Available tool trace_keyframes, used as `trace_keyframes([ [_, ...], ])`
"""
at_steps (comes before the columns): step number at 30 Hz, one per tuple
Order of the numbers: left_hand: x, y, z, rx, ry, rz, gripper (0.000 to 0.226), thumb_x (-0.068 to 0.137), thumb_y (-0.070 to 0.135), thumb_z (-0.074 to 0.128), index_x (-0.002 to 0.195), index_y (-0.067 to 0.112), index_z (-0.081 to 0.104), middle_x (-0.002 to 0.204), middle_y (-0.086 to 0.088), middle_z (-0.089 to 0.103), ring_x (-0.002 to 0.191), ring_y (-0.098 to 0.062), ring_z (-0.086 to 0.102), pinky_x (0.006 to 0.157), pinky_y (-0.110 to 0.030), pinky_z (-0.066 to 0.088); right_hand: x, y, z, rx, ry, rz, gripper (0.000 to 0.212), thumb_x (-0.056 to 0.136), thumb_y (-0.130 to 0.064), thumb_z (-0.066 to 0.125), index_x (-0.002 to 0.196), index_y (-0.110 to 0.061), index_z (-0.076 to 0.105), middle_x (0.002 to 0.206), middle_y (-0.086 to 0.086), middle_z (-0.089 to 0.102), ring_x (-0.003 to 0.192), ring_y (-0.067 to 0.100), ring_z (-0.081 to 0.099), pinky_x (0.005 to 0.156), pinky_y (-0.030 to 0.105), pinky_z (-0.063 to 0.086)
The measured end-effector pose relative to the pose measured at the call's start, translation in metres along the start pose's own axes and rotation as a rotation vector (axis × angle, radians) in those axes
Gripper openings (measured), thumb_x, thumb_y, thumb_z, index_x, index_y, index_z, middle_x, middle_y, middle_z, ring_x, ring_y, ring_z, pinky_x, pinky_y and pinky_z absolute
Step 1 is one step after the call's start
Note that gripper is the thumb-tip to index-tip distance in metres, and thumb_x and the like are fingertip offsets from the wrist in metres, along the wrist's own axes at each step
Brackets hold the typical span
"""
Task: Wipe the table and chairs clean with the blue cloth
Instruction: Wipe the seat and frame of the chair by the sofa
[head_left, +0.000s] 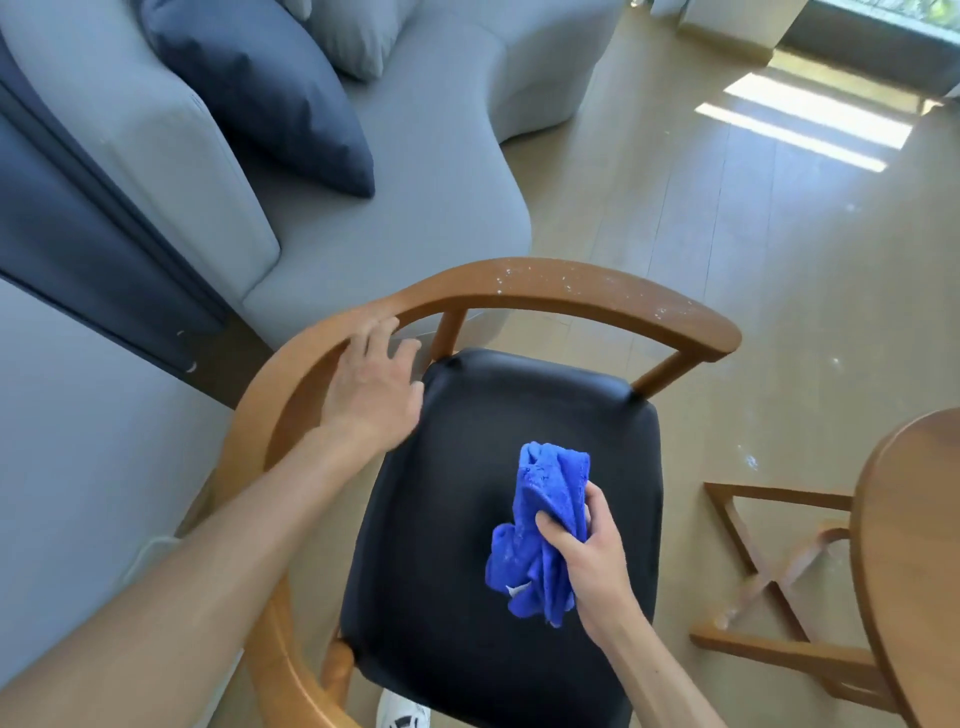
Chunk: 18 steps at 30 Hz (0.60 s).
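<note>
A wooden chair (571, 291) with a curved backrest rail and a black padded seat (467, 597) stands below me. White specks dot the far part of the rail. My left hand (371, 387) reaches to the left part of the rail, its fingers straight and spread at the rail's inner side. My right hand (587, 551) grips a bunched blue cloth (540, 530) just above the middle of the seat. The round wooden table (914, 545) shows at the right edge.
A grey sofa (395, 171) with a dark blue cushion (265, 88) fills the left and back. The table's wooden cross base (769, 582) stands on the floor to the right of the chair. White specks lie on the floor (748, 460) there. A white shoe (402, 714) shows at the bottom.
</note>
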<state>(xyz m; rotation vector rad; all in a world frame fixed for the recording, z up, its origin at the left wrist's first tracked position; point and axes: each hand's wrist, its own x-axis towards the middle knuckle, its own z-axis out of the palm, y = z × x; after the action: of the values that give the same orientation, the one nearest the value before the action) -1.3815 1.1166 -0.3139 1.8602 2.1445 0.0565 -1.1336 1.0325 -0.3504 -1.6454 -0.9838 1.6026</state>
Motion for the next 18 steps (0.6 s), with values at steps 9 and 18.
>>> trace_keyframes([
  [9, -0.077, 0.117, -0.084, -0.854, -0.262, 0.015, 0.032, 0.082, 0.045, 0.066, 0.102, 0.026, 0.050, 0.101, 0.007, 0.059, 0.088, -0.005, 0.059, 0.069, -0.015, 0.044, -0.052, -0.116, 0.004, 0.153, 0.018, -0.214, 0.059, 0.072, -0.043, 0.079, 0.121, -0.027, 0.051, 0.109, 0.001, 0.070, 0.102, 0.018, 0.068, 0.085, 0.034, 0.056],
  [18, -0.104, 0.126, -0.163, -0.987, -0.204, 0.128, 0.038, 0.083, 0.029, 0.072, 0.113, 0.029, 0.047, 0.111, 0.012, 0.058, 0.097, -0.002, 0.058, 0.069, -0.011, 0.046, -0.108, -0.188, -0.019, 0.430, 0.029, -0.208, 0.039, 0.089, -0.027, 0.059, 0.125, -0.012, 0.056, 0.116, 0.009, 0.067, 0.106, 0.021, 0.066, 0.076, 0.024, 0.055],
])
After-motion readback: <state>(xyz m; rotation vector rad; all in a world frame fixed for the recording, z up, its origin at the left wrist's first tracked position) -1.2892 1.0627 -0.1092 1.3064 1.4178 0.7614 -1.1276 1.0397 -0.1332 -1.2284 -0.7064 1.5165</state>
